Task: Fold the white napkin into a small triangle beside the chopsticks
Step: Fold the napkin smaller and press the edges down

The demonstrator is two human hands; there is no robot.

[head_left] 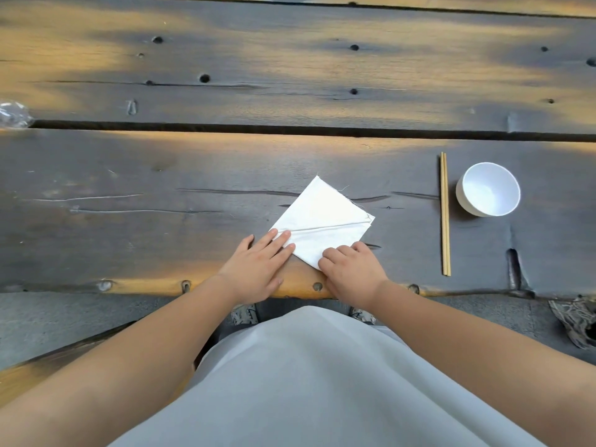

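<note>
The napkin's (322, 221) near corner hides under the right hand (350, 275) — a clear object (13, 113) is cut off at the left edge.

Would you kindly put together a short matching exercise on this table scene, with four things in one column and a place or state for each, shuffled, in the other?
Things:
1. white napkin
2. chopsticks
3. white bowl
4. left hand

Places or states:
A. empty, standing just right of the chopsticks
B. flat, fingers resting on the napkin's left corner
C. lying side by side, pointing away from the person
D. lying as a diamond with a crease across it, a hand on each near side

Pairs: 1-D, 2-C, 3-A, 4-B
</note>
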